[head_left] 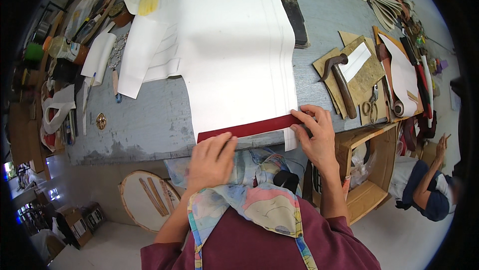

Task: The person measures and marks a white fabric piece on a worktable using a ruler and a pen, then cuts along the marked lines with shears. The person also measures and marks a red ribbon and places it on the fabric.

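Note:
A dark red strip (249, 128), perhaps leather, lies across the near end of a large white sheet (239, 60) marked with pencil lines. At its right end, my right hand (319, 138) has thumb and fingers around the strip, gripping it. My left hand (212, 159), somewhat blurred, is at the strip's left end with fingers stretched out, fingertips by its lower edge. A narrow tab of the white sheet hangs down just left of my right thumb. What lies under my left palm is hidden.
Right of the sheet lie a hammer (344, 88), scissors (370, 108) and tan boards (366, 65). An open wooden drawer (371, 197) juts out at the right. Jars and tools crowd the table's left edge. A round stool (144, 197) stands below. Another person (431, 190) is at the right.

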`<state>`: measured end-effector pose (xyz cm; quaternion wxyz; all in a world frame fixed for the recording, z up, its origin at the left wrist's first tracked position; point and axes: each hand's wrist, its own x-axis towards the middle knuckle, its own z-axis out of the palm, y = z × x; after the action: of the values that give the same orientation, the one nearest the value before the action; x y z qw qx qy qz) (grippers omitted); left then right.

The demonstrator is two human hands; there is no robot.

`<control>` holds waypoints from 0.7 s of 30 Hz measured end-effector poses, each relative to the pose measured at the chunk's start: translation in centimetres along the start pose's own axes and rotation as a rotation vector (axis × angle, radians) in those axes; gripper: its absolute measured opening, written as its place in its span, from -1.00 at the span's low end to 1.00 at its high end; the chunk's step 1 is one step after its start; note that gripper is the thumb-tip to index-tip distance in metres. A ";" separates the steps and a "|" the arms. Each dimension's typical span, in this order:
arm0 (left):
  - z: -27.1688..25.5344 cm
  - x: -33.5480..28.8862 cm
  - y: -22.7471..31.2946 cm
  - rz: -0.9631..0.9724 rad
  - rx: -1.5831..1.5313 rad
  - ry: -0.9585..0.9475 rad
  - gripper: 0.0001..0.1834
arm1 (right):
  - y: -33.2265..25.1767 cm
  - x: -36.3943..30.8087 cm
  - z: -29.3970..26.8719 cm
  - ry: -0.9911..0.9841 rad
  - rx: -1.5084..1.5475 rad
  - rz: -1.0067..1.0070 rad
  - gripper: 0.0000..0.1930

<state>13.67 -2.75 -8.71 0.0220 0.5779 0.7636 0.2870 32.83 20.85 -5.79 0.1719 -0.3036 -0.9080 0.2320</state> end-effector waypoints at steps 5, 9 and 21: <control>2.4 1.1 2.4 0.116 0.074 -0.047 -0.39 | 0.2 0.0 0.1 0.013 -0.008 -0.014 -0.59; 2.9 1.2 3.0 0.117 0.181 0.007 -0.42 | 0.1 0.1 0.2 0.015 0.002 -0.002 -0.58; 2.9 0.8 3.7 0.087 0.217 0.052 -0.57 | 0.9 -0.2 0.0 -0.013 0.127 0.038 -0.56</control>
<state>17.68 -0.26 -9.21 -0.0731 0.6018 0.7648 0.2182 33.39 21.36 -6.25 0.1806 -0.3079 -0.8866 0.2941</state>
